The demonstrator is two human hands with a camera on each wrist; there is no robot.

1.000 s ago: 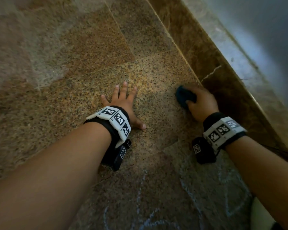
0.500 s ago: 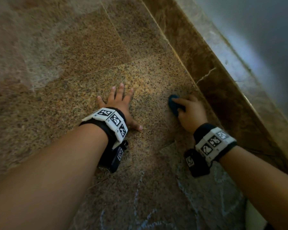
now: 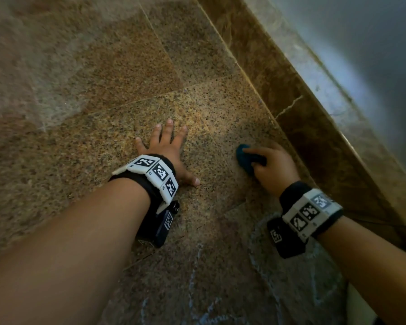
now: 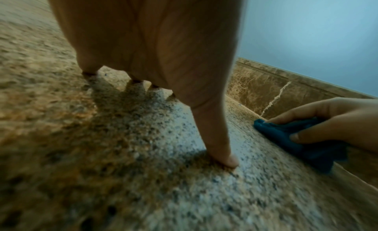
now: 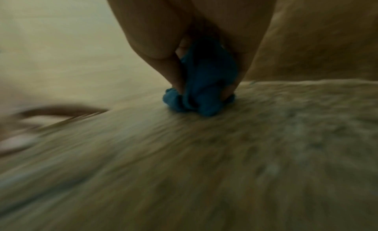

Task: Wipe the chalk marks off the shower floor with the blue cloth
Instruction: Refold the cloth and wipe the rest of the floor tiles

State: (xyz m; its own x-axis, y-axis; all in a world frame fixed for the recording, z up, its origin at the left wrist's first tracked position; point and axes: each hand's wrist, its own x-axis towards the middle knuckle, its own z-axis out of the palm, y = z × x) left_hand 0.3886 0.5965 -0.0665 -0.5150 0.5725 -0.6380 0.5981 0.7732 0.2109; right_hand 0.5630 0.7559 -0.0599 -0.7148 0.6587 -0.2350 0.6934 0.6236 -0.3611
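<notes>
Head view: right hand (image 3: 275, 166) with bunched blue cloth (image 3: 244, 158) clamped in curled fingers, dragged nearer and leftward since a second ago, off far wall-side patch toward chalk marks (image 3: 197, 287) left near (likely next). Left hand (image 3: 168, 148) flat on shower floor (image 3: 103, 113), fingers spread, unmoved. Right: marble skirting (image 3: 314, 127) close beside cloth, limiting stroke; own forearms over near marks.

Two hands: left hand (image 3: 167, 148), right hand (image 3: 273, 168). One cloth (image 3: 244, 158). Two wristbands: left wristband (image 3: 150, 174), right wristband (image 3: 311, 212). Several chalk lines (image 3: 192, 280) on one floor (image 3: 103, 113), too faint for a sure count. One skirting (image 3: 279, 85), one pale crack (image 3: 288, 106) in it.
</notes>
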